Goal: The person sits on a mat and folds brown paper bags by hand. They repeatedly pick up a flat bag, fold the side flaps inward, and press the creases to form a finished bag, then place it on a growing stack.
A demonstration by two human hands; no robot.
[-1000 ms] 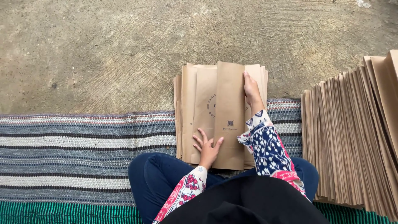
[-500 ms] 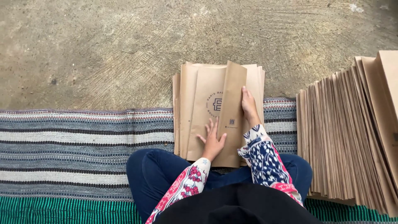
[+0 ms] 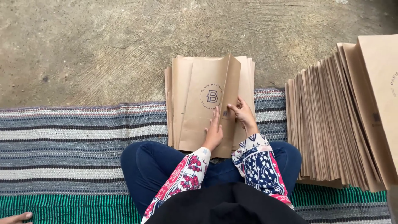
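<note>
A stack of brown paper bags (image 3: 182, 91) lies flat in front of my knees, half on the striped mat. The top bag (image 3: 205, 103) carries a round printed mark, and its right side flap (image 3: 231, 83) stands lifted along a fold. My left hand (image 3: 214, 132) presses flat on the lower part of this bag, fingers stretched along the crease. My right hand (image 3: 243, 115) pinches the lifted flap near its lower edge. Both sleeves are patterned in red, white and blue.
A long row of brown paper bags (image 3: 331, 124) stands on edge at the right, leaning. The striped woven mat (image 3: 74, 141) covers the ground under my legs; bare concrete (image 3: 103, 45) lies beyond. Fingertips of another hand (image 3: 14, 217) show at the bottom left corner.
My right hand slid down from the top of the flap to its lower part. The flap rose from flat to half lifted, uncovering the printed mark. My left hand moved up along the crease.
</note>
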